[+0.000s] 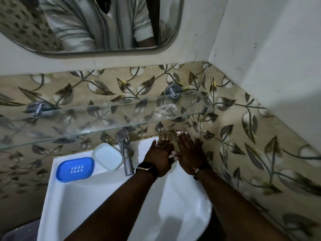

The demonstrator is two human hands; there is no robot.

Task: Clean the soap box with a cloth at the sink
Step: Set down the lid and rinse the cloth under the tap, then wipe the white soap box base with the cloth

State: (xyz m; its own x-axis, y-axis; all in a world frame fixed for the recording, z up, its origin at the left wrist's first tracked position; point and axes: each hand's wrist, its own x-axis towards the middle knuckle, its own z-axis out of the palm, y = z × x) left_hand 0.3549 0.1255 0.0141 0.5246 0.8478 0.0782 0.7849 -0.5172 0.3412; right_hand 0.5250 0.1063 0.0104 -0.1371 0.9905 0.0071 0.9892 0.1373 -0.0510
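1. blue oval plastic soap box tray (75, 169): lying on the rim of the white ceramic sink (57, 197), left of the chrome tap (126, 153).
2. pale translucent lid (107, 156): sitting between that tray and the tap.
3. left hand (159, 154), right hand (189, 150): reaching side by side just right of the tap, fingers straight, holding nothing visible.

Single head-worn view, looking steeply down, close above the sink (57, 197), facing the tiled wall (104, 87)
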